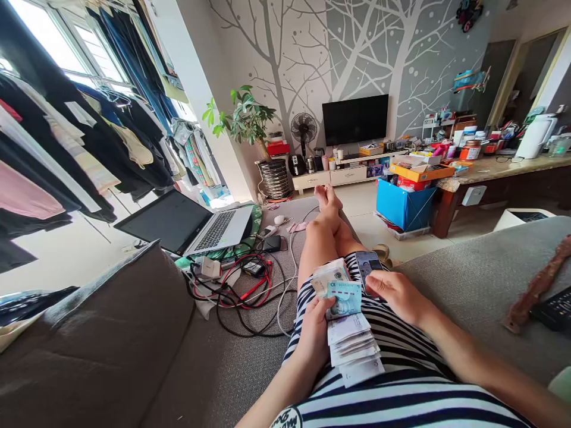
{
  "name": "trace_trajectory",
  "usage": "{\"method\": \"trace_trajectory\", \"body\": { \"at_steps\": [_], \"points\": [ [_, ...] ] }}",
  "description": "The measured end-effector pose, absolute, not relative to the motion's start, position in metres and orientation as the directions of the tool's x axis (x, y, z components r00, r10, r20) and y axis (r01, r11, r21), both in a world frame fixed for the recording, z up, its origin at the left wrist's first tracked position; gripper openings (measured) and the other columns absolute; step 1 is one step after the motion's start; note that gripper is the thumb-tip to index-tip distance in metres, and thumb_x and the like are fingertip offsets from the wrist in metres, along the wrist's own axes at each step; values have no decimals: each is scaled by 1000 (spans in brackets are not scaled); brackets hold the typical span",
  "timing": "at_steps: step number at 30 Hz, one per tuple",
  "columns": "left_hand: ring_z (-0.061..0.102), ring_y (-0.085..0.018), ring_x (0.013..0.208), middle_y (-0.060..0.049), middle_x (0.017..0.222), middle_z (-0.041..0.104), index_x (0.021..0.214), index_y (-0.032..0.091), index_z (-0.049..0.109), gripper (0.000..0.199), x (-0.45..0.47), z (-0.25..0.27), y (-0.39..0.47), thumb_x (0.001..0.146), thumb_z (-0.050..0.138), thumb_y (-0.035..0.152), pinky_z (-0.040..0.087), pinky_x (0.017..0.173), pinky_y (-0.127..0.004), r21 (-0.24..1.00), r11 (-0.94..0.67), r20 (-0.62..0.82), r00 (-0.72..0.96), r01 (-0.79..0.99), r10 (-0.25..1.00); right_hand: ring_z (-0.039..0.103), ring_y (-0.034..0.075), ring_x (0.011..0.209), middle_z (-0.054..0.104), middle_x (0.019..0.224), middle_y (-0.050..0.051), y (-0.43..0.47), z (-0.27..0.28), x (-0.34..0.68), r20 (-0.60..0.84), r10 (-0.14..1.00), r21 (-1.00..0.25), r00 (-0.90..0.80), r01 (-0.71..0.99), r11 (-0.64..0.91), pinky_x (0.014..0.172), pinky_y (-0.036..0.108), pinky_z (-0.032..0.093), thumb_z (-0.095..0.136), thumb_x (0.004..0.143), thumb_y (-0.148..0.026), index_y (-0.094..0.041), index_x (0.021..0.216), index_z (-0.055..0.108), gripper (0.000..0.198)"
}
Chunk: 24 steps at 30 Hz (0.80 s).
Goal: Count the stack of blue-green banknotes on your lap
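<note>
Head | left grip (316, 326) pinches banknotes (347, 298) by their left edge | right grip (397, 293) nearby, hold unclear

The front banknote (345, 297) is tinted blue-green, the note behind (322, 279) beige and pinkish; the lower notes (353, 342) are coloured whitish-grey. The clothing (410, 404) is striped in navy and white. The wall (359, 74) is patterned with grey and white trees.

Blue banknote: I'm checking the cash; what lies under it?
Beige notes show past the far edge of the blue banknote, paler notes past its near edge; whatever it covers is hidden.
</note>
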<state>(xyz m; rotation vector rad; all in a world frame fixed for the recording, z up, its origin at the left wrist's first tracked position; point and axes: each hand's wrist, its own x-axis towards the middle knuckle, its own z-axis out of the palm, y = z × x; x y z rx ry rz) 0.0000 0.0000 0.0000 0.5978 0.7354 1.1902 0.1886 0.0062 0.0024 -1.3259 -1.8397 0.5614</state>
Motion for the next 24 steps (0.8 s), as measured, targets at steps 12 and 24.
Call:
{"method": "trace_trajectory", "body": {
  "at_steps": [12, 24],
  "points": [
    [61, -17, 65, -3, 74, 70, 81, 13, 68, 23, -2, -18, -5, 72, 56, 31, 46, 68, -29, 804, 151, -86, 138, -576, 987, 48, 13, 62, 51, 63, 0, -27, -3, 156, 673, 720, -490, -169, 627, 605, 60, 25, 36, 50, 87, -31, -18, 67, 47, 24],
    [64, -20, 77, -7, 92, 71, 97, 12, 67, 33, -5, -20, -3, 71, 59, 31, 47, 73, -31, 807, 167, -84, 169, -566, 982, 54, 15, 77, 63, 82, 3, -36, 3, 163, 676, 500, -313, -541, 403, 860, 74, 29, 42, 42, 91, -23, -19, 91, 56, 15]
  ]
}}
